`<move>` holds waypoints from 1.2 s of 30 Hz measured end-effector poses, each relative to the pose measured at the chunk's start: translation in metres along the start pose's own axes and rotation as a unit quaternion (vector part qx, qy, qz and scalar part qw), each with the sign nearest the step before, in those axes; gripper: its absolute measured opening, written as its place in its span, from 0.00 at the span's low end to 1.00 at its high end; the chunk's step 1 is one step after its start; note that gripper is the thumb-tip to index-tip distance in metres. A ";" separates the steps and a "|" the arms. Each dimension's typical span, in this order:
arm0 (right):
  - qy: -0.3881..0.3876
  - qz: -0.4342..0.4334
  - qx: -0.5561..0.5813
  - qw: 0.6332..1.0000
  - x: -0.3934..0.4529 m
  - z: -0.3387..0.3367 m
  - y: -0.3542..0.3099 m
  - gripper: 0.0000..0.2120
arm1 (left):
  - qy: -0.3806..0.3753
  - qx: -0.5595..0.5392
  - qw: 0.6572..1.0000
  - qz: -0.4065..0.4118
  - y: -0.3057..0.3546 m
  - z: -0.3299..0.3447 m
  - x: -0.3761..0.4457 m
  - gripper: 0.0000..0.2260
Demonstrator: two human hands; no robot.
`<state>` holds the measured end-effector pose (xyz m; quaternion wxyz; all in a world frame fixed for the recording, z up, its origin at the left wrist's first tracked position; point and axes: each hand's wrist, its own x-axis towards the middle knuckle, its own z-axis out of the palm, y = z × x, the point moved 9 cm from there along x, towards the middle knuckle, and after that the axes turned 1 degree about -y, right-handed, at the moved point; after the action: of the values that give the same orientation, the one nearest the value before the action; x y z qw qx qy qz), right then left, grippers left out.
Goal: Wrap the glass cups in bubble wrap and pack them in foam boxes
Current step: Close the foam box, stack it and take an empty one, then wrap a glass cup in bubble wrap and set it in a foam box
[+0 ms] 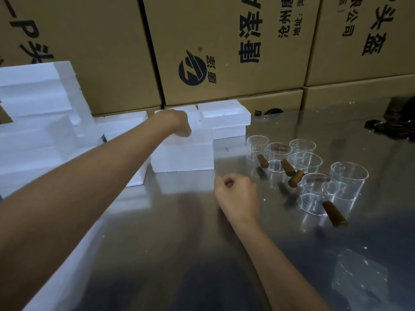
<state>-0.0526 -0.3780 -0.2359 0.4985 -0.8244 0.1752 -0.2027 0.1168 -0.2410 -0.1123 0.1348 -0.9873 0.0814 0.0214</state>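
A person works at a shiny metal table [170, 254]. The left hand [177, 122] reaches far forward and rests on top of a white foam box [182, 158]. Its fingers bend down over the far side of the box, so I cannot tell if they grip it or just touch it.

The right hand [237, 194] is low over the table, near the middle. Its fingers are curled into a loose fist and it holds nothing.

The glass cups [305, 164] stand in a bunch to the right of the foam box, close to the right hand. They are clear, and some have brown wooden handles [334, 213] sticking out.

Another foam box [224, 120] with its top open sits just behind the first one. More white foam pieces [38, 113] are piled up on the left side.

A clear crinkly sheet [363, 279] lies on the table at the lower right; it may be the bubble wrap, but it is hard to see.

Big brown cardboard boxes [224, 52] with black writing stand like a wall behind the table.
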 end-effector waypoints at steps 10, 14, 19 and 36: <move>-0.011 -0.015 0.073 0.997 0.020 0.003 0.005 0.11 | 0.052 -0.142 0.988 0.035 0.072 0.005 0.096 0.20; -0.008 -0.018 0.096 0.995 0.021 0.005 0.007 0.11 | 0.102 -0.194 0.975 0.029 0.075 0.008 0.114 0.16; -0.018 -0.021 0.105 0.994 0.022 0.006 0.008 0.11 | 0.175 -0.203 0.961 0.068 0.067 -0.021 0.093 0.16; -0.030 -0.014 0.067 0.997 0.003 0.003 0.004 0.11 | 0.253 -0.310 0.915 0.055 -0.041 0.057 -0.157 0.16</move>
<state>-0.0485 -0.3787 -0.2400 0.5548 -0.7972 0.1346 -0.1963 -0.0326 -0.1625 -0.1462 -0.2046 -0.9458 0.1564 -0.1976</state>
